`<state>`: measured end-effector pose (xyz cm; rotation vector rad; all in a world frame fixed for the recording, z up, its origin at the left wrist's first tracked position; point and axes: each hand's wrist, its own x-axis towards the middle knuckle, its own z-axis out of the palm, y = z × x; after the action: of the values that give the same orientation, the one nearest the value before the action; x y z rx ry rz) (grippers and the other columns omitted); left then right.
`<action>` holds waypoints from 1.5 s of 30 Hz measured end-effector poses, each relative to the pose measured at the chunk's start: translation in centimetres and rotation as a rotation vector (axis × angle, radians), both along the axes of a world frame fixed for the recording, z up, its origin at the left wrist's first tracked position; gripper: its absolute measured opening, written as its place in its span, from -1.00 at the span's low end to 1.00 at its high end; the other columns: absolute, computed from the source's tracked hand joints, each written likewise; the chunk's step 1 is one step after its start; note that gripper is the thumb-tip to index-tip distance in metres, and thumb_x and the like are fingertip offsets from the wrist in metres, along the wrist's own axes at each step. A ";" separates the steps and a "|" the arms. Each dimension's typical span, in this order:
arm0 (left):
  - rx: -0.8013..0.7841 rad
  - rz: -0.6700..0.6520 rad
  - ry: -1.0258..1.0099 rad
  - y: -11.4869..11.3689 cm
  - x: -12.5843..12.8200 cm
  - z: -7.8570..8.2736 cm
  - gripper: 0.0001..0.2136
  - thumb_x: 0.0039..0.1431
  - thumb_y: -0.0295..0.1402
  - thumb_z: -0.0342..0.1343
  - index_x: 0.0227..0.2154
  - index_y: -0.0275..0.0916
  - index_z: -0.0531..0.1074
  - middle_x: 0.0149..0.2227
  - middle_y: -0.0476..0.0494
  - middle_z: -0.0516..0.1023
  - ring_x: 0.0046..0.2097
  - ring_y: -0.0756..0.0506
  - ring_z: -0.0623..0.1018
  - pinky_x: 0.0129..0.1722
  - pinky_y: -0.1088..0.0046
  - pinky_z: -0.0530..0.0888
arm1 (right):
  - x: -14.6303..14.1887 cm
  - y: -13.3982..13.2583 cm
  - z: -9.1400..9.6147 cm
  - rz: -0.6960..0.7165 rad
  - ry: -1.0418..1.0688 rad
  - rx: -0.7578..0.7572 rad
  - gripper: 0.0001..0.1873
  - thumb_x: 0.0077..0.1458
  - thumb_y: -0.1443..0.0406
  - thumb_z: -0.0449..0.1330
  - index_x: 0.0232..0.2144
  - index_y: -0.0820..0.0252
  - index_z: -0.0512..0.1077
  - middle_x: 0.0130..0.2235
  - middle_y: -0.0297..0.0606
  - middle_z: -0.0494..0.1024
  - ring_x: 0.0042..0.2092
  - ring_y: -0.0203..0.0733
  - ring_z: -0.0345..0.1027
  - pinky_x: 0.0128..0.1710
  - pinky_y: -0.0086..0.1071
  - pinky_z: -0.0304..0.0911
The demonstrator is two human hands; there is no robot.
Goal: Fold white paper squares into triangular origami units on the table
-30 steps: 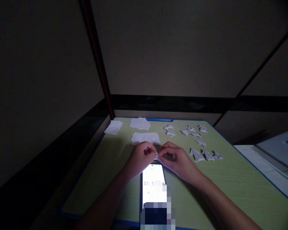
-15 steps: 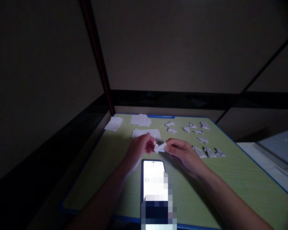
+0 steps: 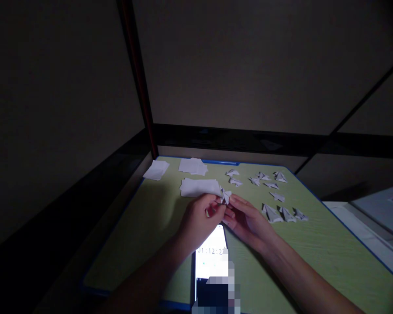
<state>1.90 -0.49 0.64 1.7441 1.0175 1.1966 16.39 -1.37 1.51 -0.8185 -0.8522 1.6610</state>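
Note:
Between my hands, just above the table, is a small folded white paper figure (image 3: 225, 196) with pointed corners. My left hand (image 3: 201, 218) pinches its near left side with thumb and fingers. From the right, my right hand (image 3: 247, 218) grips its other edge, fingers curled underneath. A stack of white paper sheets (image 3: 199, 187) lies just behind my left hand. Below the hands a lit phone (image 3: 212, 257) shows running timer digits; its top is partly covered by my left hand and its lower part is pixelated.
Several folded paper figures (image 3: 271, 213) are spread over the right side of the green table (image 3: 144, 244). Two more paper stacks, a left one (image 3: 156, 170) and a middle one (image 3: 193, 166), lie at the back. A pale box-like object (image 3: 383, 213) stands beyond the right edge.
My left hand has moved right and come over the top of the phone, closer to my right hand. The folded paper has turned and shifted slightly right.

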 end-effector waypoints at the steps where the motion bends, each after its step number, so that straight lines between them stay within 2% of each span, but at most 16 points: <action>1: 0.003 0.002 0.019 0.0 0.0 0.0 -0.93 0.14 -0.38 0.10 -0.40 -0.26 0.43 -0.41 -0.03 0.52 -0.40 0.03 0.44 -0.42 0.55 0.32 | -0.1 0.0 -0.1 0.010 0.014 -0.006 -0.81 -0.07 0.18 0.35 -0.49 0.13 0.44 -0.56 -0.47 0.16 -0.52 -0.36 -0.02 -0.47 -0.44 0.12; 11: 0.042 0.027 0.079 0.0 0.1 -0.4 -0.88 0.17 -0.40 0.04 -0.47 -0.28 0.38 -0.44 0.00 0.49 -0.42 0.05 0.41 -0.44 0.58 0.28 | -0.1 0.0 -0.5 0.060 0.124 -0.023 -0.80 -0.07 0.24 0.37 -0.51 0.20 0.45 -0.59 -0.47 0.21 -0.51 -0.42 0.01 -0.49 -0.55 0.10; 26: -0.085 0.028 0.028 0.1 0.2 -1.0 -0.90 0.15 -0.40 0.03 -0.41 -0.29 0.39 -0.47 0.00 0.49 -0.47 0.05 0.41 -0.50 0.58 0.29 | -0.3 0.0 -0.7 0.043 0.149 -0.044 -0.85 -0.06 0.31 0.38 -0.47 0.27 0.49 -0.60 -0.46 0.26 -0.53 -0.46 0.05 -0.53 -0.60 0.09; 33: -0.038 0.001 0.103 0.0 -0.5 0.0 -0.88 0.18 -0.36 0.04 -0.43 -0.27 0.38 -0.48 0.03 0.45 -0.46 0.04 0.40 -0.49 0.57 0.27 | 0.1 0.1 -0.5 0.055 0.160 -0.046 -0.82 -0.03 0.29 0.37 -0.52 0.24 0.45 -0.59 -0.44 0.28 -0.52 -0.44 0.07 -0.52 -0.57 0.11; 39: 0.030 0.068 0.030 0.4 -1.0 0.5 -0.91 0.15 -0.46 0.01 -0.39 -0.27 0.41 -0.45 0.01 0.44 -0.44 0.04 0.36 -0.46 0.56 0.27 | 0.8 0.3 -0.4 0.024 0.146 -0.039 -0.85 -0.05 0.31 0.38 -0.47 0.24 0.48 -0.55 -0.44 0.31 -0.53 -0.46 0.06 -0.56 -0.59 0.05; 45: -0.066 -0.048 -0.041 0.4 -0.1 -0.6 -0.92 0.16 -0.40 0.04 -0.34 -0.27 0.41 -0.38 -0.04 0.51 -0.37 0.01 0.47 -0.38 0.55 0.36 | 0.4 0.3 -0.5 0.070 0.140 -0.031 -0.83 -0.05 0.28 0.38 -0.48 0.24 0.48 -0.59 -0.46 0.25 -0.53 -0.45 0.03 -0.54 -0.58 0.04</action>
<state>1.84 -0.13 0.02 1.6774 0.9743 1.1515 16.78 -1.02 0.98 -0.6913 -0.7672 1.7748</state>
